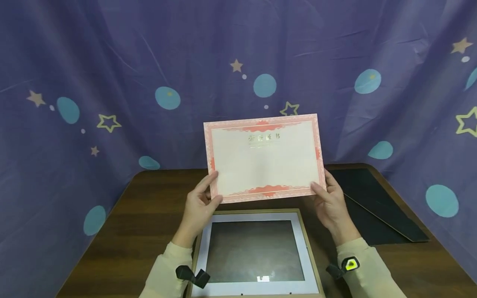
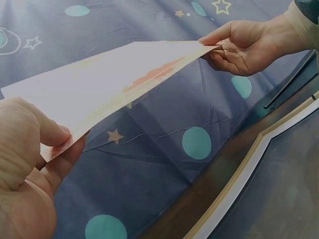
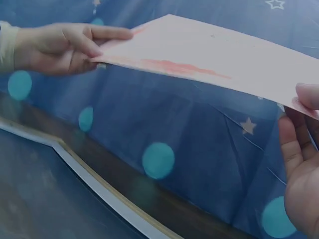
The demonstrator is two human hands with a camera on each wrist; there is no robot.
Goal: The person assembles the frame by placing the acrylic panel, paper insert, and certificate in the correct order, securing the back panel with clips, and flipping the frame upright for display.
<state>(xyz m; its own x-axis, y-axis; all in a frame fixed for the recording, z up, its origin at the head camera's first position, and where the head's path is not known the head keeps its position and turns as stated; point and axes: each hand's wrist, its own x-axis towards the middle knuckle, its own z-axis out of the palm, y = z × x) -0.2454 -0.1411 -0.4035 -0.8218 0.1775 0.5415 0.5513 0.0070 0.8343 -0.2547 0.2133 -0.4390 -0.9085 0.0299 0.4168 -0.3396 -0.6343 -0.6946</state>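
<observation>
Clearly, certificate (image 1: pixel 264 161): held raised (slightly tilted) near the picture frame (image 1: pixel 257 212).
Left hand (image 1: pixel 198 209): lower left corner pinched between thumb and fingers.
Right hand (image 1: pixel 330 205): lower right corner likewise pinched.
Black panel (image 1: pixel 376 219): laid on the table (image 1: pixel 149 215) at right.

The white rectangular paper certificate with a pink-red border (image 1: pixel 264 165) is hiding some fingertips of the left hand (image 1: pixel 197 210) and right hand (image 1: pixel 333 207), plus part of a yellow star outline (image 1: pixel 289 107) on the purple-blue fabric curtain (image 1: pixel 123 49); small print beneath its gold title is appearing too faint to read; the head view's bottom edge is cutting off both cream sleeves (image 1: pixel 160 273); the rectangular pale-wood frame (image 1: pixel 257 212) is running out of both wrist views; the right wrist view's edge is cropping the certificate and right hand.
</observation>
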